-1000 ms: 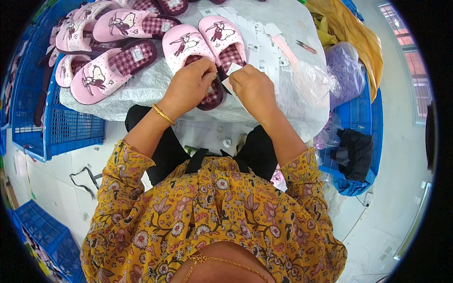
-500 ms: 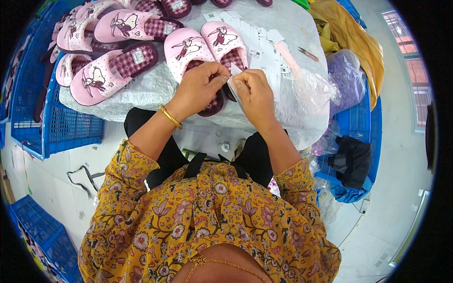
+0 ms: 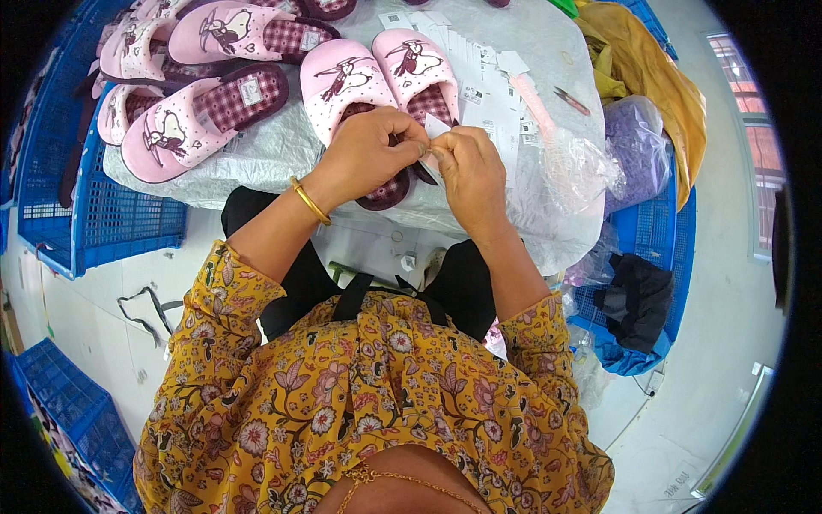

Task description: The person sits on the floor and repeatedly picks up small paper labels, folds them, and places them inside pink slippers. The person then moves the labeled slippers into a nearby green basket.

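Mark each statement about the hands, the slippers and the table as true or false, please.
1. Both hands, left hand and right hand, meet over a pink slipper. True.
2. The left wrist is bare. False: it wears a gold bangle.
3. The crates beside the table are red. False: the crate is blue.
4. White paper tags lie on the table. True.

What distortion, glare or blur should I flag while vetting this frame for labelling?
Head view: strong fisheye bending at the dark rim; the table edge curves; soft even daylight, mild sheen on the plastic bag; left hand, right hand sharp.
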The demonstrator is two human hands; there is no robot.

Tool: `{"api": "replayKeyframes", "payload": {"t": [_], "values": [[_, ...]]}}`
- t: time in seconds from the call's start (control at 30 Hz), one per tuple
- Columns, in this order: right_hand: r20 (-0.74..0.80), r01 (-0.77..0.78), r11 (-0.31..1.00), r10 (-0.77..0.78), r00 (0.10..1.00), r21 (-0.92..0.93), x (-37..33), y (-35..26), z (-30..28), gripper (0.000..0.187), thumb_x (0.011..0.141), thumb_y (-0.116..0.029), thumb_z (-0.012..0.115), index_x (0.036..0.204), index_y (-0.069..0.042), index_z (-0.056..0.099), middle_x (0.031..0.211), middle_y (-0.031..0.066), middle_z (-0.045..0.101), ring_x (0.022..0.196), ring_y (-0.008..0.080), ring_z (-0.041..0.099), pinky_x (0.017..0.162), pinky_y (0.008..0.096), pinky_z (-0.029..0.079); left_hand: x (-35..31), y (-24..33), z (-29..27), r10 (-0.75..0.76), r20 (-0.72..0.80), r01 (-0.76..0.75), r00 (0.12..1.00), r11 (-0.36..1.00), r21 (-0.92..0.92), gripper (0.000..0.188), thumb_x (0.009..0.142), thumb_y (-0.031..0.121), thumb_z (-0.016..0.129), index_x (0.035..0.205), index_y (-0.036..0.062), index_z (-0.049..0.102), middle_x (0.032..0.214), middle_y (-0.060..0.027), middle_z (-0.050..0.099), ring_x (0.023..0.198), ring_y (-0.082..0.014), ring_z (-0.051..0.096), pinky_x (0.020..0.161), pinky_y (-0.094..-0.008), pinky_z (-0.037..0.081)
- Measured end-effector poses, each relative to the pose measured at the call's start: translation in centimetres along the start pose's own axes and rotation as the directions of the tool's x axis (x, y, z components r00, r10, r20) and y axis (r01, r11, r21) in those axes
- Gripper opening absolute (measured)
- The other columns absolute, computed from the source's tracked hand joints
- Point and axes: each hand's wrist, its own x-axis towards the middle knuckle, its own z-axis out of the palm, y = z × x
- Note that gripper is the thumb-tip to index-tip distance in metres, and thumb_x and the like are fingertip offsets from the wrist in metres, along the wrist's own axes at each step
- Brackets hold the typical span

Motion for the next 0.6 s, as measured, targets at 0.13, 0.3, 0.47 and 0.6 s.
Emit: {"api": "replayKeyframes", "payload": {"t": [0.13,0.3,0.47,0.6], "values": [[0.008,-0.003,1.0,0.003,1.0,0.001,0.05,0.22,-0.1,0.012,0.082,-0.007,0.07,0.092,-0.007,0.064,0.095,0.0088,0.059,0.087,0.0295,0.061,0.075,0.0402,0.049,0.02,0.12,0.09,-0.01,-0.019,0.01,1.0,1.0,0.027,0.014,0.087,0.013,0.069,0.095,0.0008,0.071,0.087,-0.0029,0.066,0.079,-0.0085,0.059,0.072,-0.0249,0.048],[0.011,-0.006,1.0,0.006,1.0,0.014,-0.09,0.43,0.07,0.011,0.083,-0.008,0.07,0.093,-0.007,0.064,0.094,0.0088,0.059,0.086,0.0292,0.061,0.075,0.0403,0.049,0.01,-0.14,0.23,-0.014,-0.029,0.014,0.999,1.0,0.0,0.013,0.087,0.011,0.069,0.095,0.0007,0.07,0.087,-0.0027,0.065,0.08,-0.0085,0.059,0.073,-0.0249,0.048],[0.005,0.003,1.0,-0.003,1.0,0.022,-0.18,0.18,0.09,0.011,0.083,-0.008,0.07,0.093,-0.007,0.064,0.094,0.0089,0.059,0.085,0.0297,0.06,0.075,0.0405,0.049,-0.18,-0.74,0.43,0.011,-0.03,-0.011,0.999,1.0,0.009,0.012,0.088,0.011,0.068,0.095,0.0011,0.07,0.087,-0.0025,0.066,0.079,-0.0093,0.059,0.072,-0.0255,0.048],[-0.006,0.09,0.993,-0.091,0.996,-0.073,-0.39,0.4,0.29,0.008,0.085,-0.011,0.066,0.09,-0.007,0.063,0.092,0.0103,0.059,0.083,0.0324,0.059,0.073,0.0427,0.048,-0.72,-0.82,0.61,0.065,-0.043,-0.057,0.997,0.984,0.17,0.018,0.09,0.02,0.064,0.089,0.0026,0.069,0.079,-0.0129,0.065,0.072,-0.0224,0.063,0.068,-0.0335,0.049]]}}
